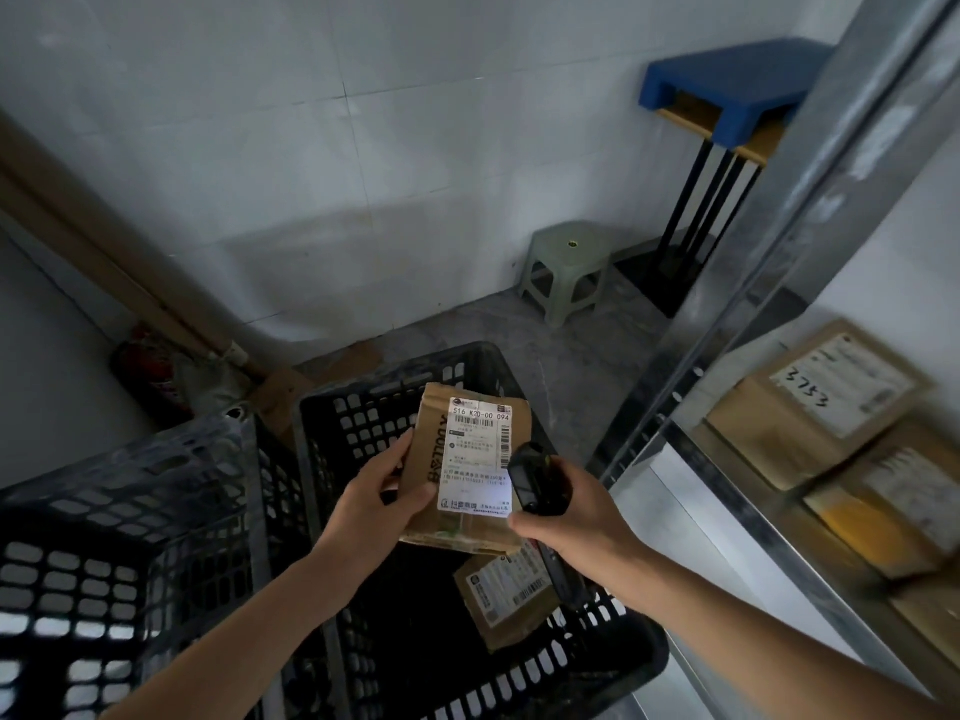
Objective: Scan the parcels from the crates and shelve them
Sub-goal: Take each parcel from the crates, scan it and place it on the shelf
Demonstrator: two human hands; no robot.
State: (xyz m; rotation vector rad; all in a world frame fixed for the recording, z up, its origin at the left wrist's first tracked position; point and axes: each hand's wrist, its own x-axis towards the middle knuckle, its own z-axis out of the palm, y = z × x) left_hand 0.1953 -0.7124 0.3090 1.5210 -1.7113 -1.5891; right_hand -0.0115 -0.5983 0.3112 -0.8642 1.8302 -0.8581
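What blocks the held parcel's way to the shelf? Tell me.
Nothing visible lies in the gap. The left hand holds the parcel over the crate; the right hand, with the scanner, is beside it on the shelf side. The shelf's post stands further back.

Head camera, single wide view
It is looking steeply down and forward from close above the crate (483, 662), facing a wall corner, shelf (779, 517) at right.
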